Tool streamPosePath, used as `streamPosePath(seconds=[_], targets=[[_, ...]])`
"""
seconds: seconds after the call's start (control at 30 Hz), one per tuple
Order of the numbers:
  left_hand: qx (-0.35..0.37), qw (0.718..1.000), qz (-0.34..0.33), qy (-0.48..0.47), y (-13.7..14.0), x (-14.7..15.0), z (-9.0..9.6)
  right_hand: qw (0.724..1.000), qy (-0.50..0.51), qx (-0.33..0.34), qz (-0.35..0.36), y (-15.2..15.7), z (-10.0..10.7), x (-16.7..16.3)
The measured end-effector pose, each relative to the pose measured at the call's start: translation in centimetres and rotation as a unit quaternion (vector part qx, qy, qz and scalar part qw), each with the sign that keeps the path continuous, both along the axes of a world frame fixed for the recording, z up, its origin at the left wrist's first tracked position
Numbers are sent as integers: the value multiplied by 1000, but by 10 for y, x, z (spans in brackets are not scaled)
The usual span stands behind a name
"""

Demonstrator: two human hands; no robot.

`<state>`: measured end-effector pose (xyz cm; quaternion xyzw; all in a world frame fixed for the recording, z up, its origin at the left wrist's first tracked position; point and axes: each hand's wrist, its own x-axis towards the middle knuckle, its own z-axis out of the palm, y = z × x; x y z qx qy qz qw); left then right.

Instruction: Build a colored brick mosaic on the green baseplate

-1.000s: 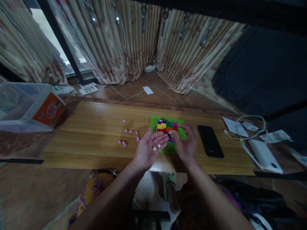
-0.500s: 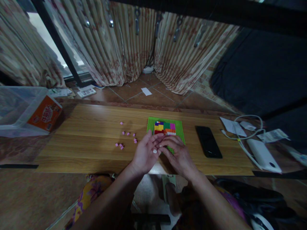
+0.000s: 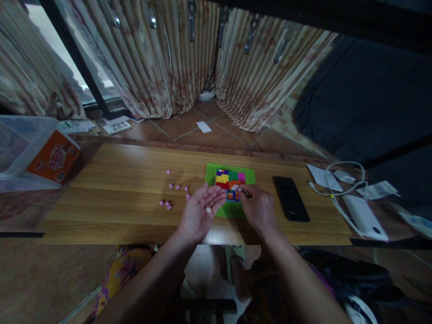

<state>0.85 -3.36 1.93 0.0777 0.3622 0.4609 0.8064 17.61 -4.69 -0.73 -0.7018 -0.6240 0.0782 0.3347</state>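
Note:
My left hand (image 3: 200,211) is palm up and cupped, with a small white brick (image 3: 208,209) lying in the palm. To its right, my right hand (image 3: 258,204) pinches a small white brick (image 3: 239,189) between thumb and fingertips over the block build. This flat build of toy bricks (image 3: 222,178) in yellow, red, green, pink, orange and blue sits on a green studded baseplate (image 3: 249,170). My fingers cover part of the build. Several small pink bricks (image 3: 178,187) lie loose on the wooden table (image 3: 111,193), left of my left hand.
Right of the baseplate lies a black phone (image 3: 290,199). Beyond it are a white cable (image 3: 362,175), a white power bank (image 3: 365,218) and papers (image 3: 324,177). A clear plastic bin (image 3: 20,150) with an orange label stands at the left end. Patterned curtains (image 3: 151,67) hang behind.
My right hand has left my left palm and moved up and right over the build with a white brick. My left hand has shifted left, its palm more open. The view has shifted slightly.

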Motion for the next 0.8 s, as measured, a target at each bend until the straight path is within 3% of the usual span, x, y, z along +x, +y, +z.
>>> streamPosePath(seconds=[0.33,0.57,0.8], targets=[[5,1000,2,-1,1,-3,0,1000,2,8,2,4,-2,0],[-4,1000,9,-4,0,-2,2,999,39,1,-33,2,7,3],[-3,1000,5,-8,1,-2,0,995,51,12,-82,6,3,5]])
